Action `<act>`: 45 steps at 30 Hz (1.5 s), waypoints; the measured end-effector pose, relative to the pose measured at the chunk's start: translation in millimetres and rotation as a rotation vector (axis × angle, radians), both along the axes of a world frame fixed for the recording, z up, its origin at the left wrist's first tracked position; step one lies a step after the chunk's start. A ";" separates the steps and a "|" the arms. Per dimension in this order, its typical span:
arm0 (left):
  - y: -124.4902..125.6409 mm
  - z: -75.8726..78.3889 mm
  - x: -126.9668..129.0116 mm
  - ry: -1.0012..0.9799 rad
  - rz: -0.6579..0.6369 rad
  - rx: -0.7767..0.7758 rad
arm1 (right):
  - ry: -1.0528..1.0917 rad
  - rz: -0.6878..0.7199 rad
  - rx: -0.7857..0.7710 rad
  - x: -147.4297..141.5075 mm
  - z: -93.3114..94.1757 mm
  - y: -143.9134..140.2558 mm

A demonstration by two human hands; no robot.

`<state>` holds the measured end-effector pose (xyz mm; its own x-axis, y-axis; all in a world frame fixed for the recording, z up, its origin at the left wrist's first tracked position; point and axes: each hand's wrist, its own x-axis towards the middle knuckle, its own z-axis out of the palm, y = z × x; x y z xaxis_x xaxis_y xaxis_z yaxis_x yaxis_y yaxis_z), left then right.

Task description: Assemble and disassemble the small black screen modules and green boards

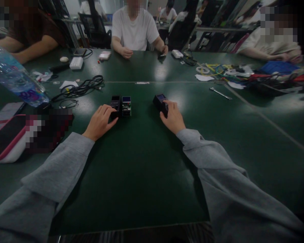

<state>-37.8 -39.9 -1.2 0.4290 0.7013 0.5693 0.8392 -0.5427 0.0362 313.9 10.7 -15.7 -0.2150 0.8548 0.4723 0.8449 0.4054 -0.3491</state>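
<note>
Dark green tabletop (pixel 147 168) fills most of the view, with a seam line running across it and other people seated along the far and side edges. Near the middle, two small black modules are seen side by side: a black box (pixel 115 105) and, touching its right side, a module with a blue screen (pixel 126 106). The left hand (pixel 100 122) is laid palm down against the black box, its fingers curled loosely over the box's near left corner; whether the box is actually gripped cannot be told. Well apart to the right, a third black device (pixel 160 102) is lain at an angle, and the right hand (pixel 172 117) is rested on its near end, fingers half bent over the top, the grasp likewise not clearly shown. Both arms are covered by grey sleeves. To the left, a coil of black cable (pixel 82 88) is spread on the table, with a plastic bottle (pixel 14 79) close to the camera and a pink-edged case (pixel 5 140) at the near left. Farther off, a white charger (pixel 76 63) is seen, a wrench (pixel 220 93) is lain to the right, and a tangle of coloured wires (pixel 245 74) is piled at the far right. A person in a white shirt (pixel 134 28) is seated opposite, hands on the table.
</note>
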 end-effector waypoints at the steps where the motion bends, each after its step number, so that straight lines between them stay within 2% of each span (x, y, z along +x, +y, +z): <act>1: 0.1 0.2 0.0 0.003 0.007 -0.001 | 0.008 0.000 0.002 -0.3 0.5 -0.4; 7: -1.3 2.2 0.6 0.012 -0.011 -0.014 | 0.051 0.012 0.029 0.2 3.9 -1.9; 13: -2.7 3.5 2.4 0.004 -0.007 -0.037 | 0.085 -0.125 0.265 -2.7 20.1 -12.2; 15: -2.6 3.6 2.4 0.009 -0.010 -0.037 | 0.087 -0.105 0.297 -9.4 24.1 -19.4; 20: -2.0 3.2 2.6 0.029 -0.006 -0.013 | 0.007 0.110 0.236 -41.1 24.4 -34.6; 25: -1.9 3.1 3.6 0.029 -0.008 -0.005 | -0.071 0.148 0.137 -64.6 15.4 -28.0; 30: -2.5 3.5 4.0 0.034 -0.007 -0.012 | -0.065 0.087 0.083 -64.7 8.9 -18.3; 37: -4.8 4.7 5.3 0.028 0.011 0.053 | -0.099 0.165 0.061 -66.5 13.3 -22.9; 45: -11.2 9.6 14.0 0.123 -0.103 0.082 | -0.105 0.215 0.074 -66.0 13.0 -21.8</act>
<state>-23.8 -51.1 8.5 0.5661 0.6036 0.5614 0.7745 -0.6227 -0.1115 248.0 -11.1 -2.7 -0.4393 0.7478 0.4978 0.7662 0.6012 -0.2268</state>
